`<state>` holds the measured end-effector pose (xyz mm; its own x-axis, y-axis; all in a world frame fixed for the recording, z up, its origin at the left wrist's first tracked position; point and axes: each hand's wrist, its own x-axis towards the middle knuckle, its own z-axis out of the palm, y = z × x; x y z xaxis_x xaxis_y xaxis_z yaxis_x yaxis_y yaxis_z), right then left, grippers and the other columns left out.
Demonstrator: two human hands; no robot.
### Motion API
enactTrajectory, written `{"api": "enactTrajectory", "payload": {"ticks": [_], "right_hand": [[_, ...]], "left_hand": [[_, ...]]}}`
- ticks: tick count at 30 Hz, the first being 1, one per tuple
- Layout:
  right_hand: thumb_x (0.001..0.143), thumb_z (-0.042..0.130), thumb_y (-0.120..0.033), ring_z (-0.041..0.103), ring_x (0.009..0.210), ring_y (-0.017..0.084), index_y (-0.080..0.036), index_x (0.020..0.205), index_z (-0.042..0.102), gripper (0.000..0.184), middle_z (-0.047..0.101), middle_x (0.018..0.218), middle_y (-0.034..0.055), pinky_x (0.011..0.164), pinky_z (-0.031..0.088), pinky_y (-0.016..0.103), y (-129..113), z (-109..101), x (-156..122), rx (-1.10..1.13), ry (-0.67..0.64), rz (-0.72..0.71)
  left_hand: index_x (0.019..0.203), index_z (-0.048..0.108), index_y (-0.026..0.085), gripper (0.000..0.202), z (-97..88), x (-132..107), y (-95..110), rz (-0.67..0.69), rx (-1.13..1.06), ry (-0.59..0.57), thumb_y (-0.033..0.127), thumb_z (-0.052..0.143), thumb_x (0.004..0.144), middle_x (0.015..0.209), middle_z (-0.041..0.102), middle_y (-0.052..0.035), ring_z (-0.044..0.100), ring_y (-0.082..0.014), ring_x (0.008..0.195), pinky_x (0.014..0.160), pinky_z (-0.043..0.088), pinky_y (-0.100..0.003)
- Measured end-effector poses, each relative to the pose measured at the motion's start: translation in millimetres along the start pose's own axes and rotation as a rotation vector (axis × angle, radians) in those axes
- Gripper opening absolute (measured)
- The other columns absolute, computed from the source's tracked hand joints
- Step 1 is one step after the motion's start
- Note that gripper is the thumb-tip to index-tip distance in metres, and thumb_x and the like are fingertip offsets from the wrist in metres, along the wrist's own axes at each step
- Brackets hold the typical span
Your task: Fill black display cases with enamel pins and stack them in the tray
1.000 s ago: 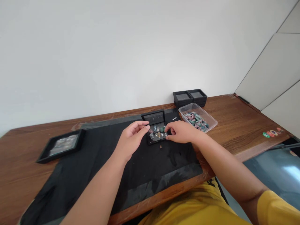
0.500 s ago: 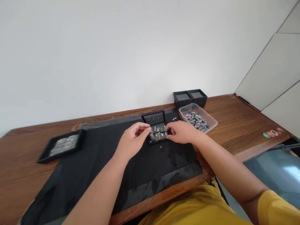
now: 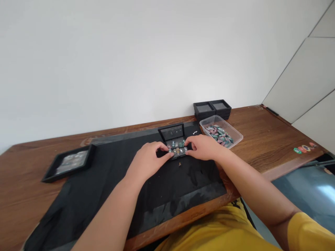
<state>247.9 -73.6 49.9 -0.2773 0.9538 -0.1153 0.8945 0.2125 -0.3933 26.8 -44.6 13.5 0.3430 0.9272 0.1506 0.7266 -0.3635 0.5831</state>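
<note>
Gripping from both ends, the left hand (image 3: 146,161) and right hand (image 3: 202,147) pinch a small black rectangular tray of coloured polished stones (image 3: 177,149), which sits between their curled fingertips on the black cloth mat (image 3: 110,188). Thumbs and forefingers close on the tray's short sides. A black glass-topped lid (image 3: 171,132) lies just behind it, and a clear plastic tub of green and pink stones (image 3: 220,131) stands nearby on the right.

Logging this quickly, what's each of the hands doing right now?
Left hand: fingers curled, touching the left end of the small black stone-filled tray; grip cannot be told.
Right hand: fingertips on the tray's right end; grip cannot be told.
</note>
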Motion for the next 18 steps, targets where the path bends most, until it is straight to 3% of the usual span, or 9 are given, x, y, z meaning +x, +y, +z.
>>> {"api": "enactTrajectory", "payload": {"ticks": [18], "right_hand": [[0.087,0.07,-0.032,0.062,0.08,0.017,-0.022,0.103,0.067,0.019,0.07,0.083,0.0013,0.067,0.036,0.027,-0.3,1.1,-1.4,-0.024,0.009,0.004]], "left_hand": [[0.088,0.077,0.029,0.026,2.1,1.3,-8.0,-0.017,-0.041,-0.033,0.049,0.072,0.072,0.088,0.074,-0.0065,0.064,-0.0293,0.083,0.07,0.048,-0.036]]}}
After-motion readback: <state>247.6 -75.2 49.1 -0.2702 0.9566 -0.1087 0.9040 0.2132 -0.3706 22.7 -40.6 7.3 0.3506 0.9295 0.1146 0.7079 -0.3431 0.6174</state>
